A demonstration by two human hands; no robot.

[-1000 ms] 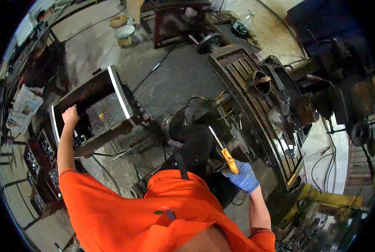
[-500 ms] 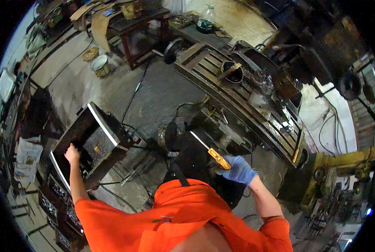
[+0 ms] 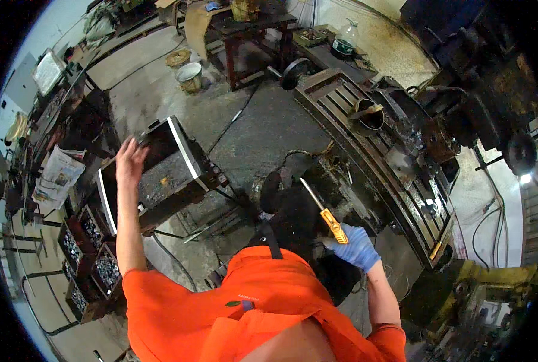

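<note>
My right hand [image 3: 356,248], in a blue-grey knit glove, is closed round the yellow handle of a screwdriver [image 3: 333,226]. Its straight metal shaft points up and left, away from me, its tip touching nothing. My left hand [image 3: 131,160] is bare, raised over the left side of a dark metal box [image 3: 175,204] with pale edges. The fingers look stretched and a little apart, slightly blurred, and I see nothing held in them. Inside the box lie dark grime and a small orange-yellow piece [image 3: 164,180].
A slotted machine table [image 3: 365,163] carrying a round can [image 3: 368,114] runs along the right. Small bins [image 3: 106,268] of metal parts stand at lower left, below a newspaper [image 3: 59,175]. A bucket [image 3: 189,77] sits on the floor near a cable [image 3: 235,117].
My left hand has lifted from inside the box to above its side, its fingers opening out. The right hand keeps hold of the screwdriver. The whole view has shifted.
</note>
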